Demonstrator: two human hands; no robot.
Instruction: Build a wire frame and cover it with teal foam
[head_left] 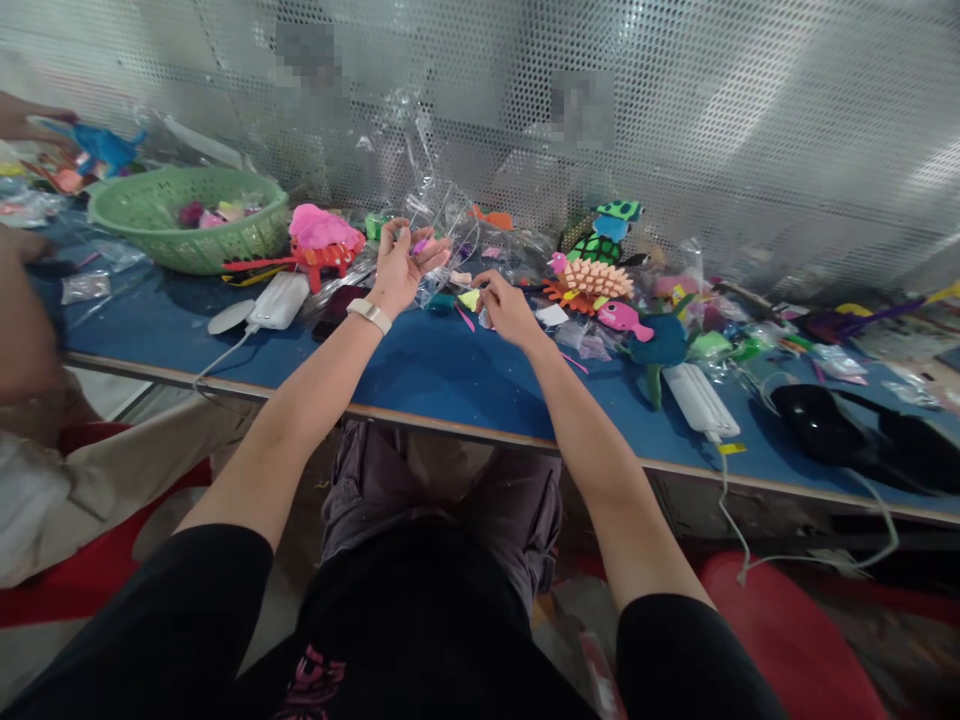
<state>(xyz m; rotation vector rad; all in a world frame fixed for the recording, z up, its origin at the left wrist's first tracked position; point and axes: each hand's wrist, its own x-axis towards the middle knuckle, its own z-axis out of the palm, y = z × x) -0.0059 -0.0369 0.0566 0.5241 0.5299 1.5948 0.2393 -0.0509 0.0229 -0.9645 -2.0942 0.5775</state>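
Note:
My left hand [405, 268], with a pale wristband, is palm up over the back of the blue table, its fingers partly curled. A small purple piece [421, 246] shows among these fingers, and clear plastic film [457, 220] rises beside them. My right hand [507, 308] is bent downward with fingers drawn together; what the fingertips hold, if anything, is hidden. Close to them lie a yellow-green piece [470, 299], a thin pink strip [466, 319] and a white piece [552, 315].
Left of my hands are a green basket [217, 240], a pink and red foam animal [322, 240] and a white corded device [279, 300]. To the right are a spiky foam animal [596, 278], another white device [701, 400] and a black object [817, 420]. Another person's arm [26, 320] is at far left.

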